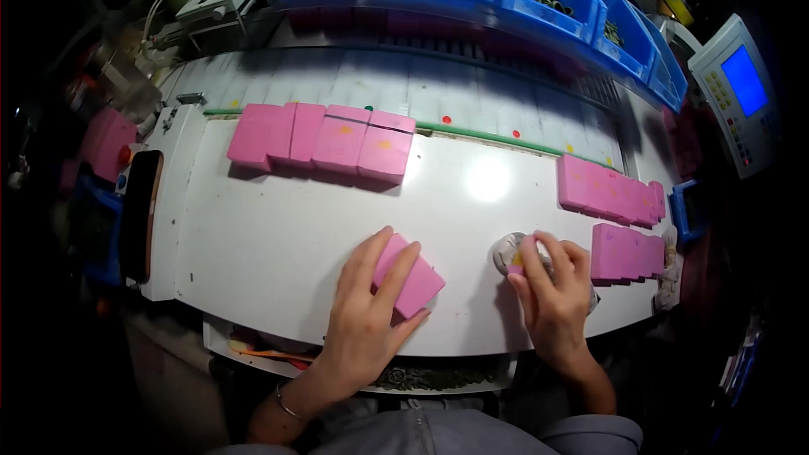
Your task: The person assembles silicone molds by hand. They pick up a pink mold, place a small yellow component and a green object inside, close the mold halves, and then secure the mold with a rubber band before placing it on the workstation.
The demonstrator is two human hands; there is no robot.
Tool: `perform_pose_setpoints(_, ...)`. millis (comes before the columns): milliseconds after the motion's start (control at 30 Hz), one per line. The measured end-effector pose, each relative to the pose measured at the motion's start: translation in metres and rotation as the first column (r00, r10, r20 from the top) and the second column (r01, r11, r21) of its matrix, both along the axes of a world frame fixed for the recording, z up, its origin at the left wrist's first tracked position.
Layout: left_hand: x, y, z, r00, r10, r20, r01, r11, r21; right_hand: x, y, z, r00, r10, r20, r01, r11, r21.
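My left hand (358, 324) is closed around a pink rectangular block (415, 285) at the near middle of the white table (278, 253). Its fingers lie over the block's top and left side, with the thumb at the near edge. To the right, my right hand (556, 307) pinches with thumb and fingertips at a whitish-grey rounded lump (507, 246), perhaps cloth. A bit of yellow and pink shows by those fingertips. What they hold is mostly hidden. The two hands are apart.
Pink blocks stand in a row (337, 139) at the far left and in two rows (602, 190) at the right. Blue bins (548, 0) of small green pieces hang behind. A phone (143, 215) lies left; a device with a blue screen (742, 84) stands right.
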State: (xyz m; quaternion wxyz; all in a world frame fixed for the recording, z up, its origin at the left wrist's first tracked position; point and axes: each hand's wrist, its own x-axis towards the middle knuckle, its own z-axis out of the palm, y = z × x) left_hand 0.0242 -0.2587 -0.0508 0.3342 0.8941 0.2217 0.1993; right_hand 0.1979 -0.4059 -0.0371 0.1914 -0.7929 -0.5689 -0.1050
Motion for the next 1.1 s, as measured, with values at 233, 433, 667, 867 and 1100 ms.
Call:
perform_pose_setpoints(233,0.004,0.013,-0.008,0.973,0.097,0.210,-0.029,0.952,-0.306,-0.003,0.009,-0.012,0.985,0.036,-0.168,-0.028,0.998,0.049)
perform_pose_setpoints(433,0.026,0.003,-0.012,0.908,0.229,0.351,0.085,0.720,-0.689,-0.016,0.010,-0.009,0.987,0.136,-0.085,-0.126,0.986,0.113)
perform_pose_setpoints(667,0.034,-0.003,-0.027,0.880,0.194,0.434,0.099,0.819,-0.566,-0.023,0.038,0.024,0.821,0.217,-0.528,-0.121,0.970,0.210)
perform_pose_setpoints(867,0.024,-0.013,-0.039,0.818,0.119,0.563,-0.028,0.985,-0.168,-0.006,0.080,0.012,0.680,0.175,-0.712,-0.153,0.984,0.096)
perform_pose_setpoints(1100,0.014,0.006,-0.024,0.889,-0.101,0.446,0.231,0.941,-0.246,0.012,0.113,0.011,0.595,0.047,-0.802,-0.184,0.980,-0.080)
